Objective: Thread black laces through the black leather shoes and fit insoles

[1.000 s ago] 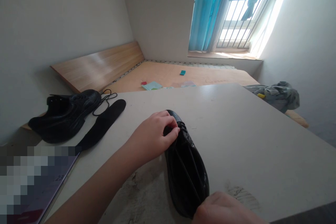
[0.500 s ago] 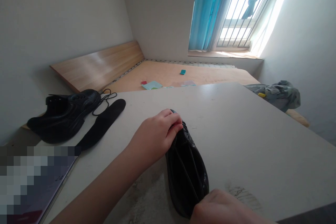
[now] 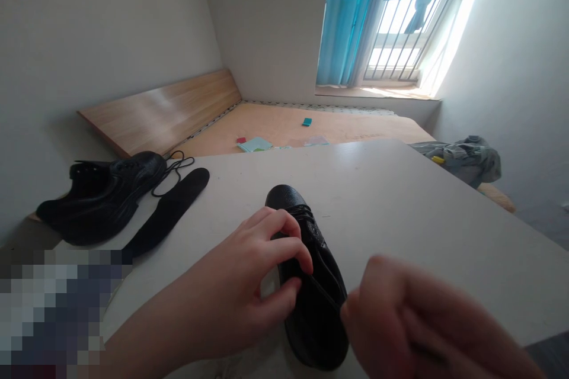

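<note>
A black leather shoe rests on the white table in front of me, toe pointing away, with black laces across its front. My left hand reaches over it from the left. Its fingers are curled and apart above the lacing and opening, hiding part of the shoe. A black shoelace runs from near the left fingertips to my right hand. The right hand is closed in a pinch on that lace beside the shoe's right edge.
On the white table, a second black shoe with loose laces stands at the left, beside a black insole. A blurred-out object fills the lower left corner. Behind lie a bed and grey-green clothing.
My left hand has moved from the shoe's toe end back toward its opening, and its fingers have spread. My right hand has risen from the heel to the shoe's right side.
</note>
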A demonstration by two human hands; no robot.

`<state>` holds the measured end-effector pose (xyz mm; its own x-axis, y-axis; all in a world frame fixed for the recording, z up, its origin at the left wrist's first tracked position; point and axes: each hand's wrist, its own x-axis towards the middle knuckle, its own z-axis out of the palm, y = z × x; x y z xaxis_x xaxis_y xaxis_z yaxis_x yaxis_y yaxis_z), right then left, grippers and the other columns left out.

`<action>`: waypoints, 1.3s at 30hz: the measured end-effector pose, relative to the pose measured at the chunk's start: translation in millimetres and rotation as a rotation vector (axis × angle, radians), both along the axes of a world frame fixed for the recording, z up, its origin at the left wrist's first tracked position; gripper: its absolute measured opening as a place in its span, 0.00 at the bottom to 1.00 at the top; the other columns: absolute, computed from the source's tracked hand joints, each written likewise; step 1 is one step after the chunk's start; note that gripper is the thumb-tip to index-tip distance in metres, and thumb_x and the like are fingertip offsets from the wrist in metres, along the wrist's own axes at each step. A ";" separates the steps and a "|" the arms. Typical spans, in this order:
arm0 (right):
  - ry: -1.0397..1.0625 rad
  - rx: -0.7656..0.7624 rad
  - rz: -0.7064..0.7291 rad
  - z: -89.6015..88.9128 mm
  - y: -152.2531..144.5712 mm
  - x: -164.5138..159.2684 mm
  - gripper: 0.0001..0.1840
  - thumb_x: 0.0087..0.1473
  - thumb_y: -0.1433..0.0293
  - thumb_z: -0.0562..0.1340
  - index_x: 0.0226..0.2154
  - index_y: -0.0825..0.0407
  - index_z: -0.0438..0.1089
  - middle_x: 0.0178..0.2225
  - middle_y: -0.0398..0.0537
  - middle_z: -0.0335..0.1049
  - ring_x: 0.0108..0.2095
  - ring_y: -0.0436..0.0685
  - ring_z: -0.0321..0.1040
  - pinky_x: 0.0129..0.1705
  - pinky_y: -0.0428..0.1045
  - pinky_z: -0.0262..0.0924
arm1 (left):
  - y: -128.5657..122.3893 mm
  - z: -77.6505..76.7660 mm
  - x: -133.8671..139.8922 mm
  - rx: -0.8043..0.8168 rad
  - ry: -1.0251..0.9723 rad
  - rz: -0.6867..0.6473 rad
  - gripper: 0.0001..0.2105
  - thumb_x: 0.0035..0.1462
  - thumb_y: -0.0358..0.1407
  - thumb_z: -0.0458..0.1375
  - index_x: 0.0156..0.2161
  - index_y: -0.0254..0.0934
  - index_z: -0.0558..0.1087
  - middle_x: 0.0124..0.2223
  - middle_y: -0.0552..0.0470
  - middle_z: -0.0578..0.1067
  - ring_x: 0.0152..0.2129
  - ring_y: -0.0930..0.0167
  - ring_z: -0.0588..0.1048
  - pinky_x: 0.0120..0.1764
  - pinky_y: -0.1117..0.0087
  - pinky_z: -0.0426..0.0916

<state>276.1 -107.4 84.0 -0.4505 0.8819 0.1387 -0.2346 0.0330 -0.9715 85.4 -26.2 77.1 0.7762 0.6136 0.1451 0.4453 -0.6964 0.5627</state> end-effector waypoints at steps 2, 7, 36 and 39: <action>0.104 0.071 -0.083 18.1 15.2 -0.7 0.12 0.65 0.64 0.49 0.30 0.46 0.60 0.19 0.38 0.44 0.19 0.47 0.43 0.20 0.44 0.43 | 1.5 2.4 0.8 0.020 -0.070 0.039 0.05 0.58 0.31 0.53 0.35 0.41 0.71 0.42 0.53 0.70 0.41 0.70 0.68 0.44 0.69 0.64; 0.110 0.208 -0.339 55.0 74.3 -10.8 0.14 0.66 0.70 0.44 0.31 0.48 0.60 0.21 0.38 0.43 0.19 0.45 0.47 0.22 0.42 0.49 | 10.7 3.4 4.5 0.123 -0.077 0.277 0.03 0.57 0.34 0.52 0.33 0.40 0.68 0.33 0.54 0.71 0.32 0.70 0.69 0.35 0.69 0.63; -0.058 0.354 -0.329 50.6 117.7 -23.8 0.12 0.65 0.71 0.47 0.34 0.49 0.64 0.22 0.38 0.47 0.23 0.43 0.59 0.25 0.39 0.55 | -4.5 -29.1 17.7 0.422 -0.043 0.489 0.09 0.56 0.37 0.53 0.39 0.39 0.73 0.38 0.47 0.68 0.36 0.63 0.65 0.40 0.60 0.65; -0.090 0.370 -0.373 53.1 116.3 -24.4 0.14 0.65 0.71 0.46 0.35 0.49 0.64 0.22 0.38 0.48 0.25 0.44 0.61 0.27 0.39 0.57 | 2.2 -20.4 21.6 0.430 -0.027 0.447 0.11 0.58 0.40 0.53 0.40 0.39 0.75 0.41 0.46 0.70 0.40 0.61 0.66 0.43 0.58 0.64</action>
